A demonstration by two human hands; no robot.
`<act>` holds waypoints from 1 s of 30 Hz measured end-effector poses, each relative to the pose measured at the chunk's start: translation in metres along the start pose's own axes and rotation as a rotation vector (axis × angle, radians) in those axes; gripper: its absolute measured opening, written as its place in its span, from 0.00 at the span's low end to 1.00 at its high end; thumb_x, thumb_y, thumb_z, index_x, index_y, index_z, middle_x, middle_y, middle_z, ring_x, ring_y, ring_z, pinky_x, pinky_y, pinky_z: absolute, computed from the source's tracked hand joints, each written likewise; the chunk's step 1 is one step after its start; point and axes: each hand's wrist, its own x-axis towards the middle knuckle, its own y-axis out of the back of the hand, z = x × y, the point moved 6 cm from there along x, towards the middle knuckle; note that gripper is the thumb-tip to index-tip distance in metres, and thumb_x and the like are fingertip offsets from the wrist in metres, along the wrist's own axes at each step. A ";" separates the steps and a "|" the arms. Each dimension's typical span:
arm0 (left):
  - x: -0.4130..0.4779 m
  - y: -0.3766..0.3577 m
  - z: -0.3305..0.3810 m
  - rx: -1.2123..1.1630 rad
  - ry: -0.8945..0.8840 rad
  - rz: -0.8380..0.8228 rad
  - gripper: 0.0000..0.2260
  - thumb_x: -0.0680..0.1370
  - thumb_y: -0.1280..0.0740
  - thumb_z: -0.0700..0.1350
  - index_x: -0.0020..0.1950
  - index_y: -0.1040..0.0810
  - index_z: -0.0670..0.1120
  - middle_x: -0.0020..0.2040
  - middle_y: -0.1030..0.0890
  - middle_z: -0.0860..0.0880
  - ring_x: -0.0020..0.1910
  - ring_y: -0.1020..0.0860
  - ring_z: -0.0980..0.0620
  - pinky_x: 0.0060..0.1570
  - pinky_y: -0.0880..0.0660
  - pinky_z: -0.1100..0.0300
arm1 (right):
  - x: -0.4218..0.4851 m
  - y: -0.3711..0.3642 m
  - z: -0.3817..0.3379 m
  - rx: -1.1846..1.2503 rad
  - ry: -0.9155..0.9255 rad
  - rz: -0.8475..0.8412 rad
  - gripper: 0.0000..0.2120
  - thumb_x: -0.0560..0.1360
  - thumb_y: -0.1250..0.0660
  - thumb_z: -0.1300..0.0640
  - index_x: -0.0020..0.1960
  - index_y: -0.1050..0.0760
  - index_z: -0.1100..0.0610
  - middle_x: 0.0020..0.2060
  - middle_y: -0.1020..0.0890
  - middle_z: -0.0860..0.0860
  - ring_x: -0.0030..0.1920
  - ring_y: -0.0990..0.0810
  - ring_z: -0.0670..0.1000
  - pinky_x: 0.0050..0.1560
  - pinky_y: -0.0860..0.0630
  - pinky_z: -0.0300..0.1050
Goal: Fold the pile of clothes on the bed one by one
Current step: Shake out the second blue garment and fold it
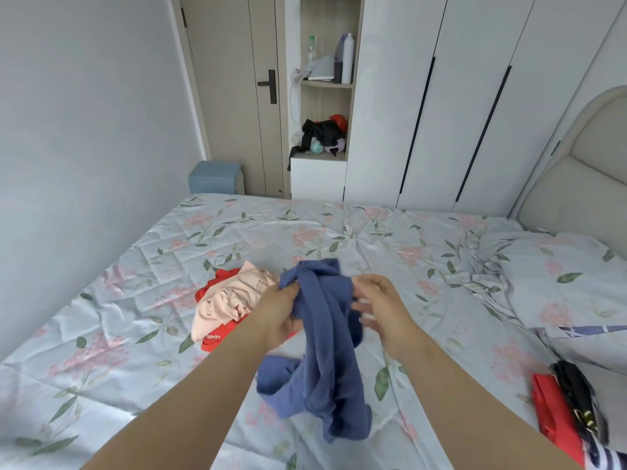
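A crumpled blue garment [322,337] hangs above the floral bed [356,232], bunched at the top and trailing down to the sheet. My left hand [280,310] grips its upper left part with curled fingers. My right hand [380,307] is at its right edge, fingers bent into the cloth; the image is blurred there. Behind my left hand lies a small pile: a pale pink garment [230,300] on top of a red one [212,344] with white lettering.
A stack with red and dark pieces [563,405] lies at the bed's right edge. A pillow [559,279] and padded headboard [583,171] are at the right. Beyond the bed stand a white wardrobe [441,96], an open shelf, a door and a blue stool [213,178].
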 end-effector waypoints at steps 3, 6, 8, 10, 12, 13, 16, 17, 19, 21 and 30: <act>0.001 -0.007 0.021 -0.274 0.098 0.044 0.10 0.82 0.42 0.41 0.45 0.25 0.40 0.30 0.19 0.45 0.25 0.20 0.52 0.22 0.24 0.64 | -0.006 -0.011 0.030 -0.135 -0.056 -0.176 0.13 0.76 0.33 0.51 0.59 0.30 0.51 0.52 0.21 0.46 0.48 0.21 0.42 0.42 0.26 0.33; -0.001 -0.016 0.041 -0.397 0.139 0.061 0.12 0.83 0.43 0.41 0.42 0.27 0.39 0.27 0.20 0.44 0.26 0.20 0.48 0.19 0.25 0.61 | -0.009 -0.023 0.049 -0.322 -0.054 -0.277 0.09 0.75 0.30 0.57 0.54 0.25 0.56 0.49 0.18 0.52 0.47 0.18 0.46 0.50 0.21 0.40; -0.003 -0.017 0.053 -0.414 0.129 0.073 0.12 0.83 0.43 0.41 0.42 0.27 0.38 0.28 0.20 0.42 0.32 0.22 0.48 0.19 0.25 0.60 | -0.004 -0.022 0.049 -0.382 -0.023 -0.242 0.09 0.77 0.33 0.60 0.54 0.24 0.63 0.50 0.18 0.57 0.46 0.19 0.49 0.52 0.23 0.44; -0.001 -0.014 0.061 -0.433 0.086 0.063 0.11 0.83 0.43 0.42 0.46 0.26 0.37 0.32 0.20 0.42 0.33 0.22 0.48 0.25 0.22 0.59 | 0.001 -0.017 0.038 -0.304 -0.015 -0.157 0.11 0.79 0.37 0.60 0.57 0.24 0.66 0.53 0.18 0.59 0.49 0.19 0.53 0.55 0.24 0.48; 0.001 -0.010 0.067 -0.411 0.042 0.045 0.09 0.83 0.42 0.45 0.50 0.27 0.40 0.40 0.22 0.43 0.38 0.23 0.48 0.40 0.22 0.54 | 0.005 -0.011 0.024 -0.140 -0.026 -0.082 0.11 0.80 0.39 0.57 0.58 0.25 0.63 0.53 0.18 0.58 0.53 0.19 0.56 0.57 0.24 0.53; 0.003 -0.008 0.066 -0.340 0.029 0.034 0.09 0.82 0.40 0.47 0.51 0.27 0.41 0.43 0.24 0.44 0.40 0.24 0.47 0.45 0.24 0.52 | 0.006 -0.009 0.016 -0.046 -0.027 -0.056 0.10 0.81 0.40 0.57 0.57 0.25 0.61 0.52 0.18 0.56 0.51 0.19 0.55 0.54 0.22 0.52; -0.003 -0.008 0.042 0.029 0.110 -0.050 0.15 0.79 0.37 0.54 0.57 0.24 0.45 0.52 0.22 0.40 0.49 0.23 0.44 0.53 0.27 0.51 | 0.010 -0.009 -0.010 0.219 0.006 -0.036 0.07 0.81 0.42 0.59 0.53 0.26 0.60 0.48 0.18 0.56 0.46 0.19 0.53 0.47 0.22 0.47; -0.008 -0.013 0.029 0.092 0.174 -0.139 0.16 0.79 0.38 0.55 0.59 0.23 0.46 0.54 0.21 0.39 0.52 0.22 0.44 0.57 0.27 0.52 | 0.009 -0.011 -0.019 0.267 0.021 -0.033 0.07 0.81 0.42 0.60 0.52 0.26 0.61 0.48 0.19 0.57 0.45 0.20 0.54 0.47 0.22 0.48; -0.013 -0.019 0.003 0.147 0.282 -0.312 0.15 0.79 0.37 0.53 0.59 0.21 0.46 0.55 0.18 0.42 0.54 0.20 0.46 0.57 0.25 0.54 | 0.008 -0.014 -0.033 0.323 0.039 -0.026 0.07 0.81 0.41 0.59 0.48 0.27 0.60 0.44 0.20 0.57 0.43 0.21 0.53 0.47 0.24 0.48; -0.010 -0.014 -0.013 0.284 0.301 -0.339 0.13 0.78 0.34 0.48 0.60 0.22 0.45 0.55 0.17 0.45 0.53 0.19 0.47 0.54 0.23 0.53 | 0.010 -0.012 -0.040 0.312 0.044 0.001 0.08 0.81 0.41 0.59 0.44 0.27 0.59 0.40 0.22 0.55 0.42 0.23 0.52 0.46 0.25 0.47; 0.016 -0.007 0.019 0.060 0.302 0.050 0.10 0.80 0.36 0.43 0.40 0.25 0.41 0.35 0.22 0.46 0.36 0.26 0.50 0.37 0.27 0.59 | 0.007 0.018 -0.022 -0.066 0.111 0.232 0.15 0.77 0.35 0.59 0.62 0.34 0.54 0.54 0.28 0.52 0.47 0.28 0.49 0.42 0.31 0.41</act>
